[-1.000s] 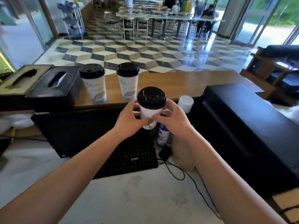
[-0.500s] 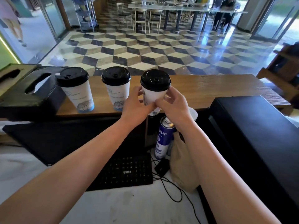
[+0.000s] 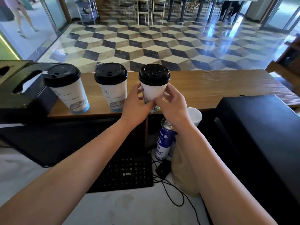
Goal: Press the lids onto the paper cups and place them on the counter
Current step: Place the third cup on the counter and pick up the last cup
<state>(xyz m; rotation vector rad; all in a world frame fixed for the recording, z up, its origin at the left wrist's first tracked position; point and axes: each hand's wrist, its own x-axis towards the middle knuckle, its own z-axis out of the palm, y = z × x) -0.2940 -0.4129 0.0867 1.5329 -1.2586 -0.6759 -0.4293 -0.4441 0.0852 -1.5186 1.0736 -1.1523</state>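
Note:
A white paper cup with a black lid [image 3: 153,88] stands at or just above the wooden counter [image 3: 219,88]; its base is hidden by my hands, so contact is unclear. My left hand [image 3: 136,104] grips its left side and my right hand [image 3: 173,104] grips its right side. Two more lidded paper cups stand upright on the counter to the left: one [image 3: 66,90] at the far left, one [image 3: 112,88] beside the held cup.
A black tissue box [image 3: 24,88] stands at the counter's left end. Below the counter are a blue spray can [image 3: 164,142], a white cup [image 3: 194,116], a black keyboard [image 3: 125,174], cables and a brown paper bag [image 3: 183,168]. A black box [image 3: 263,135] fills the right.
Both hands have carried the lidded cup up and forward from above the keyboard to the counter, to the right of the two standing cups.

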